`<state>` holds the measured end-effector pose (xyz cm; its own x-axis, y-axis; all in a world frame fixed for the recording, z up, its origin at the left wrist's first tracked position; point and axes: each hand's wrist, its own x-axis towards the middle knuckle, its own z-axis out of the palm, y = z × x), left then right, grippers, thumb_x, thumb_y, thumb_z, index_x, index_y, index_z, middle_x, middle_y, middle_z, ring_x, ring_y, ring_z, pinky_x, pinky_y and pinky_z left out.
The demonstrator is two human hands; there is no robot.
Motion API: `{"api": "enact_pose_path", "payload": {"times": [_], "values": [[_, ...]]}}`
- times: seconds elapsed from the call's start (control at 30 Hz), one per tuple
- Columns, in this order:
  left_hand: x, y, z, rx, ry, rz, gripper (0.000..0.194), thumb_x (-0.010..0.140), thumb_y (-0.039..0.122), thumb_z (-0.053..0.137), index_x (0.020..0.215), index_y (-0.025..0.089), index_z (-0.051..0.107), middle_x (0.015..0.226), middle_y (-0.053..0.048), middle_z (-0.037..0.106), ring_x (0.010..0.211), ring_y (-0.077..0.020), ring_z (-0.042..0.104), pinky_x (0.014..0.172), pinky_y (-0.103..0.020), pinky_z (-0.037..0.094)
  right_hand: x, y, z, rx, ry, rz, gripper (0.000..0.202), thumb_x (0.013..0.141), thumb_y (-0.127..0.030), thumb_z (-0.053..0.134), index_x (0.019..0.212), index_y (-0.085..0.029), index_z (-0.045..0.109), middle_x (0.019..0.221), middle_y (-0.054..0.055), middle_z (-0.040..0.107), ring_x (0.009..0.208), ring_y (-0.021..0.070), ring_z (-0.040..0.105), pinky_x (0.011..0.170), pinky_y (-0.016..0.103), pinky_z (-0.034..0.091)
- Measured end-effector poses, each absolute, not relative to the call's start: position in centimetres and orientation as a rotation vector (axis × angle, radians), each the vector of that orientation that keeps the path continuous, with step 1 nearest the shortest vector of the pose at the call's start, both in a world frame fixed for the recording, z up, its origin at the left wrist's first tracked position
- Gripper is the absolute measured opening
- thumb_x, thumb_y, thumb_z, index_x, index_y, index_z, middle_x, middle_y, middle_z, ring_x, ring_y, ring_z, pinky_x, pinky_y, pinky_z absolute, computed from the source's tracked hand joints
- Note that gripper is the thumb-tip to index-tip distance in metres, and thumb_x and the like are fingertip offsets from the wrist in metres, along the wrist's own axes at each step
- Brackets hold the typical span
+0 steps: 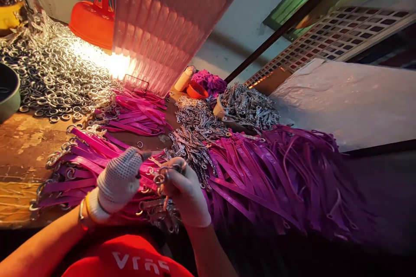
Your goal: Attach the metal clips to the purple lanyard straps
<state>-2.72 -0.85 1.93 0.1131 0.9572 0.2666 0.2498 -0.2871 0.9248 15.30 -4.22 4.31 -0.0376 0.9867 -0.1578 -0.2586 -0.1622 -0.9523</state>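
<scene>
My left hand (119,178), in a white knitted glove, is closed just left of my right hand; a small dark object, too small to name, shows at its fingers. Gloved in thin white, my right hand (186,192) pinches a metal ring (159,178) near the picture's middle. Under and around both hands lie pink straps (94,160) with metal rings and clasps at their ends. To the right of my right hand a big heap of purple straps (253,173) spreads over the table edge. Metal clasps (191,138) are piled just beyond my hands.
A large pile of metal rings (58,73) covers the wooden table (26,147) at the back left. An orange lamp (92,19) hangs above it beside a ribbed translucent sheet (162,17). An orange bowl (197,91) and a white-covered surface (351,99) are further back.
</scene>
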Motion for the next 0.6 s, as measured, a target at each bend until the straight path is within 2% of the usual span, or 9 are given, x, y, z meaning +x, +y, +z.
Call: {"api": "enact_pose_path", "payload": {"times": [0.1,0.2,0.3,0.4,0.5,0.6], "values": [[-4.4,1.1,2.4,1.344,1.102,1.173,0.037,0.069,0.010,0.060,0.100,0.020,0.077,0.080,-0.006,0.066,0.074,-0.0194,0.060,0.067,-0.029,0.051,15.9,-3.8,5.3,-0.998,-0.871,1.473,0.028,0.082,-0.033,0.070,0.076,-0.023,0.044,0.063,-0.008,0.039,0.049,0.0068,0.025,0.044,0.019,0.023],[-4.8,1.5,2.7,0.862,0.775,0.937,0.029,0.075,0.020,0.067,0.103,0.015,0.073,0.072,-0.005,0.065,0.059,-0.0149,0.057,0.048,-0.022,0.044,15.9,-3.2,5.3,-0.933,-0.863,1.512,0.031,0.080,-0.032,0.073,0.076,-0.023,0.044,0.065,-0.007,0.042,0.050,0.0070,0.027,0.045,0.020,0.023],[-3.6,0.6,2.5,0.592,0.571,0.820,0.025,0.072,0.024,0.074,0.094,0.012,0.075,0.081,-0.009,0.072,0.064,-0.0164,0.063,0.050,-0.023,0.047,15.4,-2.8,4.7,-0.918,-0.881,1.559,0.031,0.079,-0.031,0.073,0.075,-0.023,0.043,0.064,-0.007,0.041,0.050,0.0069,0.026,0.045,0.020,0.022],[-2.2,-0.3,2.1,0.507,0.532,0.852,0.014,0.070,0.019,0.074,0.083,0.012,0.075,0.083,-0.008,0.074,0.070,-0.0157,0.065,0.058,-0.023,0.052,14.7,-2.9,4.2,-0.941,-0.933,1.547,0.026,0.081,-0.025,0.069,0.075,-0.022,0.044,0.062,-0.008,0.042,0.050,0.0069,0.028,0.047,0.020,0.023],[-1.8,-0.4,1.7,0.597,0.560,0.830,0.015,0.071,0.018,0.077,0.084,0.012,0.073,0.077,-0.004,0.071,0.060,-0.0113,0.061,0.051,-0.020,0.049,14.3,-3.2,4.0,-1.019,-1.007,1.453,0.020,0.081,-0.018,0.065,0.075,-0.021,0.047,0.060,-0.007,0.046,0.051,0.0074,0.034,0.048,0.021,0.027],[-2.0,-0.3,1.4,0.683,0.587,0.773,0.020,0.072,0.024,0.079,0.085,0.012,0.069,0.071,-0.001,0.065,0.049,-0.0075,0.053,0.041,-0.017,0.040,14.2,-3.2,4.0,-1.137,-1.090,1.304,0.017,0.078,-0.014,0.065,0.075,-0.021,0.050,0.067,-0.006,0.056,0.051,0.0078,0.040,0.048,0.022,0.032]]}}
